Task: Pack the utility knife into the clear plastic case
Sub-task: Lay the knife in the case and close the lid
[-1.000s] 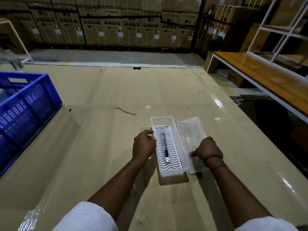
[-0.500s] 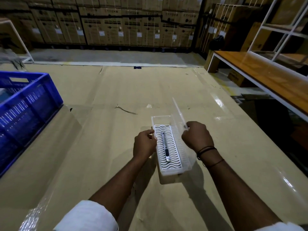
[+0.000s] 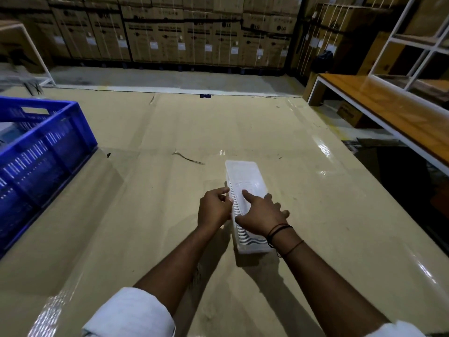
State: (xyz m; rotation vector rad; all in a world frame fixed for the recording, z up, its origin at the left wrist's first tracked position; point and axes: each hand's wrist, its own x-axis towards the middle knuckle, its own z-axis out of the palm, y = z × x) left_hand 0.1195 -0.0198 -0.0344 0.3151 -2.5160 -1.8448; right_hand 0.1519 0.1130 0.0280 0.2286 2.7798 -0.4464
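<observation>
The clear plastic case (image 3: 245, 176) lies lengthwise on the cardboard-covered table (image 3: 155, 215), its lid down over the white wavy insert. The utility knife is hidden under the lid and my right hand. My left hand (image 3: 213, 209) grips the case's left edge with thumb and fingers. My right hand (image 3: 261, 215) lies flat on top of the lid, fingers spread, index finger pointing up along it.
A blue plastic crate (image 3: 41, 147) stands at the table's left edge. A wooden bench (image 3: 388, 117) with a white frame runs along the right, across a dark gap. Stacked cardboard boxes (image 3: 194, 32) line the back wall. A thin scrap (image 3: 188, 158) lies beyond the case.
The lid lay flat to the right, then stood upright in my right hand, and is now down over the case. My right hand moved left onto it; the left hand stayed.
</observation>
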